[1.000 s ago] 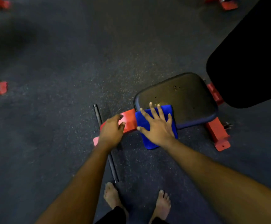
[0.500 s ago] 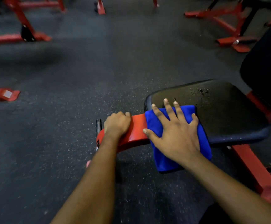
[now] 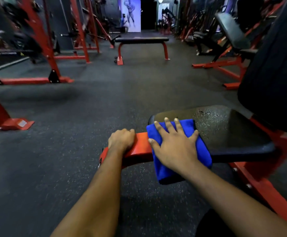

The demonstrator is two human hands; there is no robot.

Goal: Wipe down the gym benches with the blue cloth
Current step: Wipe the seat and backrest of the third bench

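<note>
Blue cloth (image 3: 171,174) lies under flat right hand (image 3: 175,147) on seat pad (image 3: 233,134); left hand (image 3: 121,140) grips red frame (image 3: 140,146).

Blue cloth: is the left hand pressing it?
No, the right hand lies flat on the blue cloth at the seat pad's front edge, while the left hand grips the red frame bar.

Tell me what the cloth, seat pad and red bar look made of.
Cloth: soft microfibre-like fabric, matte, draping limply.
Seat pad: probably vinyl over padding, black with a pebbled sheen.
Bar: likely painted steel, glossy red with hard edges.
</note>
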